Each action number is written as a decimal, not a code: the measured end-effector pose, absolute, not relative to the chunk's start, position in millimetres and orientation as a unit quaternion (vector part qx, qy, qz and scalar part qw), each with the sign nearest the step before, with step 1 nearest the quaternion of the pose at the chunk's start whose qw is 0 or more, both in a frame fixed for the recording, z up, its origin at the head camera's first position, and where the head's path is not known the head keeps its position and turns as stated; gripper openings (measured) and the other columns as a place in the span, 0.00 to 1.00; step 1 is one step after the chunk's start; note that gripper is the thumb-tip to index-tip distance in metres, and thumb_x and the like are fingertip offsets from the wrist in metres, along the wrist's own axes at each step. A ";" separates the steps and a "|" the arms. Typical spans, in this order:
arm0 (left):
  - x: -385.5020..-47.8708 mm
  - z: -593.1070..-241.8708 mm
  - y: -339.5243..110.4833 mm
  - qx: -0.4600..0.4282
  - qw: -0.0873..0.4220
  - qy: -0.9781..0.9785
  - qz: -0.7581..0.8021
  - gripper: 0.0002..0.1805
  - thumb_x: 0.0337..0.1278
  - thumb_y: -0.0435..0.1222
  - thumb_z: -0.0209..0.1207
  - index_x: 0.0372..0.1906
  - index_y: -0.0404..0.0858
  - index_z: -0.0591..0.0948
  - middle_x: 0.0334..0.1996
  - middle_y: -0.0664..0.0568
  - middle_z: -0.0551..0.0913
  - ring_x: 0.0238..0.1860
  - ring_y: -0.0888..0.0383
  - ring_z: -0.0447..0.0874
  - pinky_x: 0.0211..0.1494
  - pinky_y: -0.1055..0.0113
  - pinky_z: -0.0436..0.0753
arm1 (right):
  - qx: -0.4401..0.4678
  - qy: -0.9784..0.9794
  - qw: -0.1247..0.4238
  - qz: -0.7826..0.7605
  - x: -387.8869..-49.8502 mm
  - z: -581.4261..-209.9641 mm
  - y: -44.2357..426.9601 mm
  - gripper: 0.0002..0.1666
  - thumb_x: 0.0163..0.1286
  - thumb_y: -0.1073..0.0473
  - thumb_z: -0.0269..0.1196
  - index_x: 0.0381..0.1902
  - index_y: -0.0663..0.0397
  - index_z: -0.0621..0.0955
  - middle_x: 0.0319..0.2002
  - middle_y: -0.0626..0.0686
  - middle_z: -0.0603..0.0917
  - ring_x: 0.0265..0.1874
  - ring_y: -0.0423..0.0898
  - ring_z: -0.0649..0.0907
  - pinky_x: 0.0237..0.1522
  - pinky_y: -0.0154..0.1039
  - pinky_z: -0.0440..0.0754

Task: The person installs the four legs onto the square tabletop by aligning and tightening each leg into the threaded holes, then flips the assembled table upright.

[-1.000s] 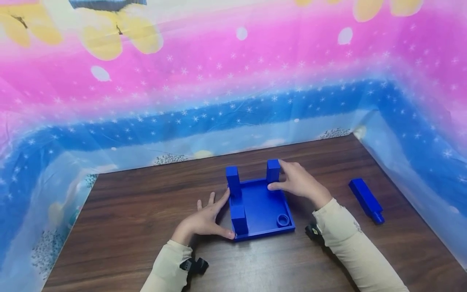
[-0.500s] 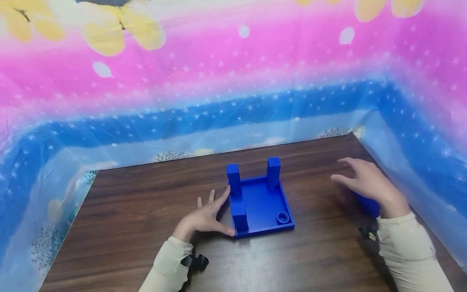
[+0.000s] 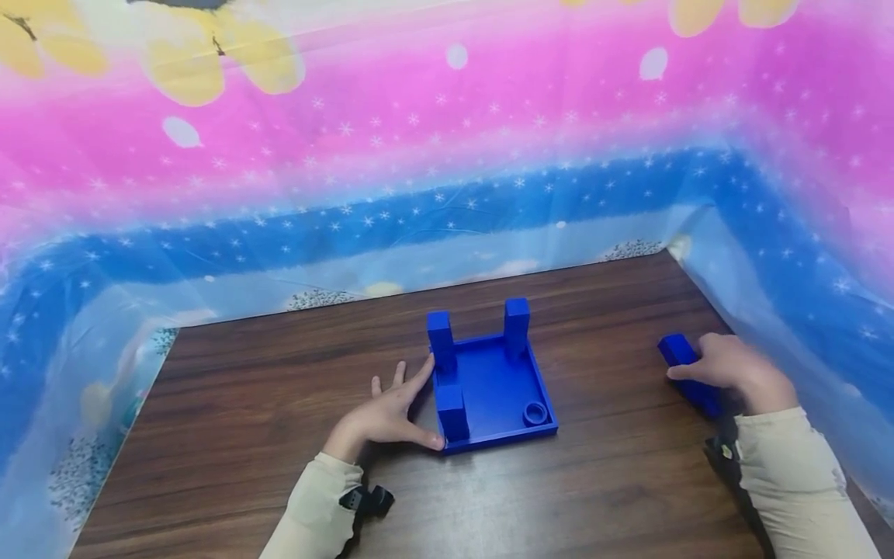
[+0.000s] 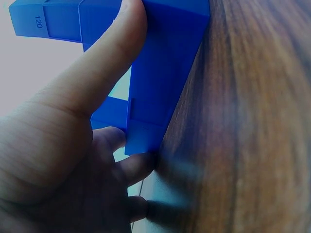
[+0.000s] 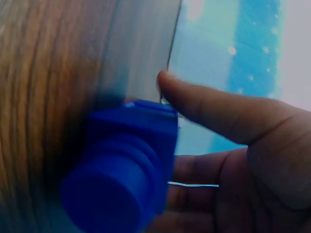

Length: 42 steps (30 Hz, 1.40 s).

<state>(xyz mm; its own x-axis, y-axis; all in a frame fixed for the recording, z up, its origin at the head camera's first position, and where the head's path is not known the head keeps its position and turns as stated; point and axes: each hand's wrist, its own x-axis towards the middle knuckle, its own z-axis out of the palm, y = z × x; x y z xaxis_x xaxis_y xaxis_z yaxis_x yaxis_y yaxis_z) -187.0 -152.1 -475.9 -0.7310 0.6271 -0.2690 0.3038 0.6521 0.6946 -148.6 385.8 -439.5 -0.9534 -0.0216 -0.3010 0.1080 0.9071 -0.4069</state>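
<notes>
Blue tray [image 3: 496, 380], taken as the landmark, with a loose blue block [image 3: 679, 353] lying on its side well apart, to the tray's right. The step in hand was judged to be the taking up of this block by the right hand [image 3: 743, 369]; its thumb was placed across the block and its fingers on the far side, but whether a firm pinch was made could not be told. The tray's left edge was touched by the left hand [image 3: 380, 415], with thumb and fingers spread. Upright posts were seen at the tray's far-left [image 3: 441, 339], far-right [image 3: 517, 326] and near-left [image 3: 452, 415] corners; at the near-right corner, a ring socket [image 3: 535, 415] was left unfilled. For the next move, lifting and turning of the block were judged to be called for, so that its round peg [image 5: 102, 201] would face down over the socket. The far-right post was considered the likeliest obstruction. The tray was supported by a wood-grain table [image 3: 594, 481], beyond which a patterned backdrop [image 3: 391, 132] was hung.
</notes>
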 end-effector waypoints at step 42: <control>-186.4 -475.0 -152.1 0.257 0.254 0.877 0.316 0.76 0.45 0.62 0.79 0.88 0.51 0.38 0.87 0.49 0.40 0.83 0.39 0.18 0.73 0.31 0.16 | -0.198 0.870 0.023 -0.451 -166.7 -419.9 222.6 0.20 0.69 0.49 0.75 0.50 0.52 0.80 0.34 0.48 0.85 0.32 0.50 0.82 0.33 0.41 0.80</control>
